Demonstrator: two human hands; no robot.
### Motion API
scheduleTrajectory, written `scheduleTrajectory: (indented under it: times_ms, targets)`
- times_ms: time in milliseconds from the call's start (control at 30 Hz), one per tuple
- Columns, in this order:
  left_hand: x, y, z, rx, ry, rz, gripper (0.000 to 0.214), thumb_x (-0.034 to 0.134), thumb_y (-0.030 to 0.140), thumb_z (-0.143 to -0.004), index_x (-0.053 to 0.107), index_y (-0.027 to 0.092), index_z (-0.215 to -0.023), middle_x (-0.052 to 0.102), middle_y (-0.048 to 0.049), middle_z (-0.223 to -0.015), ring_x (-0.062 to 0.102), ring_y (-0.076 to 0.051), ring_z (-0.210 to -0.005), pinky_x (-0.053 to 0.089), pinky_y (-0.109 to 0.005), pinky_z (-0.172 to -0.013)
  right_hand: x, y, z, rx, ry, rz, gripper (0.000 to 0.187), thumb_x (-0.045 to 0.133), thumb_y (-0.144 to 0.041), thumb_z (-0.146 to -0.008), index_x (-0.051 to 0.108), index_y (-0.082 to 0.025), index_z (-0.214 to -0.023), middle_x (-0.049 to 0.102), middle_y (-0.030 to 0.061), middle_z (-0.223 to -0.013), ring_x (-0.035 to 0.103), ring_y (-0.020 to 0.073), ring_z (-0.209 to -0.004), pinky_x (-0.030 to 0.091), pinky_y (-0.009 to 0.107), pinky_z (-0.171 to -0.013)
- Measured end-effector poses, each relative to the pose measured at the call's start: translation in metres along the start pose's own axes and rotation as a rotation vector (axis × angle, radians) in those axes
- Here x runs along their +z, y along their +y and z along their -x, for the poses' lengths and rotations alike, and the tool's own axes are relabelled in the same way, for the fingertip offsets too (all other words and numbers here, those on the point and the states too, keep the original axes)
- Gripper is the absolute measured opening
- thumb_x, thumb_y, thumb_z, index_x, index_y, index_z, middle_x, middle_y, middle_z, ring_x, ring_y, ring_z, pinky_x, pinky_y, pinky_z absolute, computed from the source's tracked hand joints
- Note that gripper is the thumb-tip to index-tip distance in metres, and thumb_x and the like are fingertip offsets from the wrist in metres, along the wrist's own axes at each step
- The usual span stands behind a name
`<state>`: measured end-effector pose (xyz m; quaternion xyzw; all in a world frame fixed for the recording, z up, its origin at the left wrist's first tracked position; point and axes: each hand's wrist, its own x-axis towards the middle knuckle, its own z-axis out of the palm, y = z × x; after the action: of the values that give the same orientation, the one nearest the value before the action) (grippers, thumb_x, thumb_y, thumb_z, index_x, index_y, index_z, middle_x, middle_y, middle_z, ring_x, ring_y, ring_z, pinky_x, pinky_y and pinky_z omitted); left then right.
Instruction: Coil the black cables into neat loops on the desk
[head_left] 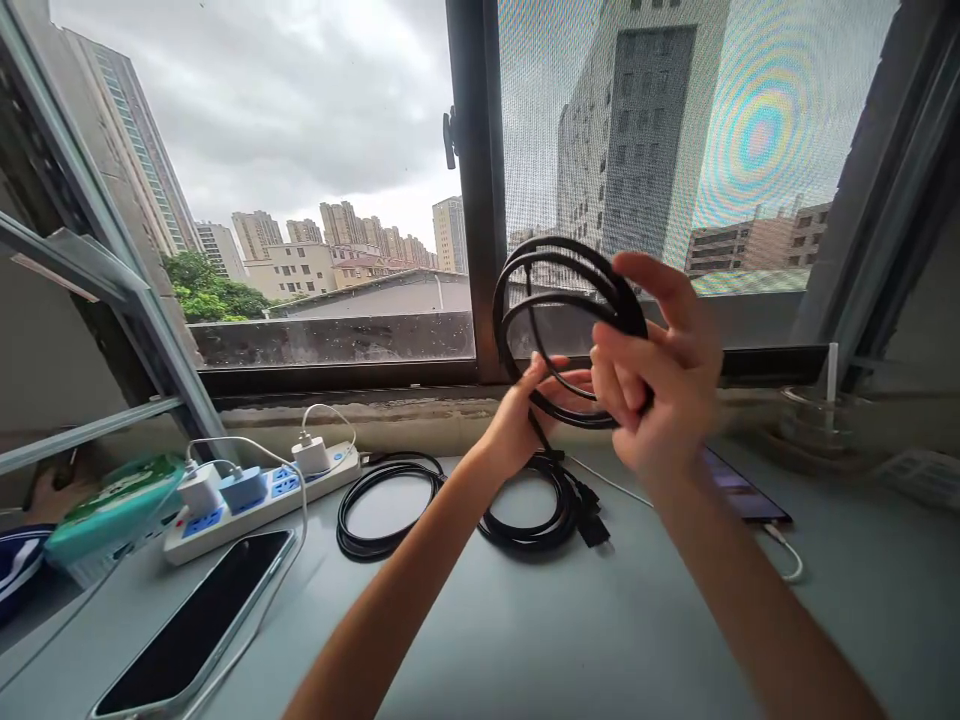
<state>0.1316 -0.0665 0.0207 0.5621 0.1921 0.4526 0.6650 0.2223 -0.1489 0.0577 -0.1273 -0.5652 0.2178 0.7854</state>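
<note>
A black cable (559,250) wound in loose loops is held up in front of the window. My right hand (664,365) grips the right side of the loops, its index finger raised and slightly blurred. At the lower left of the coil, my left hand (529,410) closes thumb and fingers around the cable, partly hidden behind the loops. On the table below lie two more coils: one black cable coil (349,515) to the left of my left forearm, and another black cable coil (525,545) with a plug (594,528) to its right.
A white power strip (180,545) with several chargers stands at the left. Near it lie a phone (199,620) and a teal pack (112,515). Another phone (742,490) with a white cable sits behind my right forearm. A clear cup (814,415) stands by the sill.
</note>
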Motion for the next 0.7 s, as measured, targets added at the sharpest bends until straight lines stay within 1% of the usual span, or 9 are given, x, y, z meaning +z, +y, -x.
scheduleTrajectory:
  times_ms: [67, 133, 200, 267, 367, 467, 533, 600, 700]
  targets:
    - [-0.007, 0.003, -0.005, 0.087, 0.006, 0.160, 0.027, 0.054, 0.045, -0.086, 0.051, 0.019, -0.081, 0.072, -0.0043, -0.085, 0.070, -0.021, -0.083, 0.051, -0.033, -0.083, -0.005, 0.025, -0.008, 0.024, 0.178, -0.119, 0.030, 0.060, -0.024, -0.076, 0.058, -0.028, -0.105, 0.028, -0.0134, -0.042, 0.021, 0.0051, -0.031, 0.019, 0.021, -0.032]
    - [-0.016, 0.007, -0.008, 0.148, 0.056, 0.176, 0.029, 0.056, 0.045, -0.086, 0.045, 0.020, -0.078, 0.070, -0.0015, -0.075, 0.070, -0.019, -0.075, 0.052, -0.032, -0.078, -0.010, 0.049, -0.015, 0.121, 0.315, -0.129, 0.034, 0.054, -0.021, -0.073, 0.052, -0.026, -0.107, 0.034, -0.0141, -0.045, 0.025, 0.0049, -0.031, 0.021, 0.018, -0.032]
    - [-0.023, 0.012, -0.010, 0.204, 0.117, 0.059, 0.033, 0.055, 0.050, -0.085, 0.042, 0.020, -0.076, 0.060, 0.0035, -0.057, 0.068, -0.017, -0.063, 0.051, -0.026, -0.068, -0.014, 0.065, -0.019, 0.254, 0.342, -0.039, 0.030, 0.050, -0.018, -0.071, 0.052, -0.023, -0.101, 0.040, -0.0136, -0.047, 0.031, 0.0046, -0.031, 0.025, 0.017, -0.032]
    - [-0.028, 0.018, -0.009, 0.264, 0.153, -0.085, 0.035, 0.051, 0.053, -0.086, 0.043, 0.019, -0.078, 0.047, 0.0077, -0.044, 0.064, -0.014, -0.053, 0.047, -0.020, -0.058, -0.016, 0.071, -0.020, 0.319, 0.277, 0.105, 0.021, 0.049, -0.018, -0.072, 0.055, -0.019, -0.092, 0.046, -0.0116, -0.048, 0.036, 0.0047, -0.031, 0.032, 0.018, -0.033]
    - [-0.033, 0.031, -0.006, 0.315, 0.185, -0.269, 0.032, 0.045, 0.049, -0.090, 0.046, 0.019, -0.080, 0.038, 0.0100, -0.038, 0.059, -0.012, -0.043, 0.045, -0.018, -0.051, -0.016, 0.069, -0.018, 0.242, 0.163, 0.370, 0.013, 0.052, -0.022, -0.075, 0.059, -0.018, -0.085, 0.052, -0.0080, -0.053, 0.046, 0.0062, -0.035, 0.042, 0.021, -0.039]
    - [-0.036, 0.045, -0.001, 0.430, 0.293, -0.466, 0.021, 0.039, 0.033, -0.093, 0.047, 0.019, -0.080, 0.033, 0.0112, -0.035, 0.054, -0.013, -0.034, 0.044, -0.020, -0.043, -0.014, 0.065, -0.015, 0.127, 0.111, 0.582, 0.020, 0.056, -0.026, -0.078, 0.059, -0.020, -0.097, 0.058, -0.0059, -0.062, 0.049, 0.0070, -0.038, 0.043, 0.022, -0.041]
    - [-0.038, 0.051, 0.003, 0.536, 0.394, -0.648, 0.010, 0.042, 0.017, -0.086, 0.050, 0.020, -0.081, 0.033, 0.0118, -0.035, 0.050, -0.012, -0.029, 0.038, -0.019, -0.035, -0.013, 0.065, -0.013, 0.044, 0.103, 0.662, 0.029, 0.056, -0.026, -0.079, 0.055, -0.023, -0.107, 0.061, -0.0041, -0.071, 0.053, 0.0085, -0.044, 0.044, 0.023, -0.044]
    - [-0.038, 0.055, 0.007, 0.622, 0.452, -0.832, 0.021, 0.044, 0.004, -0.074, 0.054, 0.020, -0.083, 0.037, 0.0120, -0.036, 0.046, -0.010, -0.026, 0.034, -0.018, -0.032, -0.012, 0.066, -0.011, -0.049, 0.106, 0.722, 0.032, 0.057, -0.027, -0.080, 0.053, -0.025, -0.111, 0.062, -0.0022, -0.077, 0.058, 0.0114, -0.056, 0.046, 0.024, -0.050]
    - [-0.035, 0.058, 0.013, 0.664, 0.420, -0.973, 0.035, 0.040, 0.000, -0.066, 0.060, 0.021, -0.086, 0.041, 0.0121, -0.037, 0.044, -0.008, -0.025, 0.034, -0.017, -0.033, -0.012, 0.066, -0.010, -0.133, 0.073, 0.796, 0.036, 0.060, -0.031, -0.080, 0.051, -0.026, -0.115, 0.062, -0.0015, -0.078, 0.059, 0.0135, -0.064, 0.047, 0.026, -0.055]
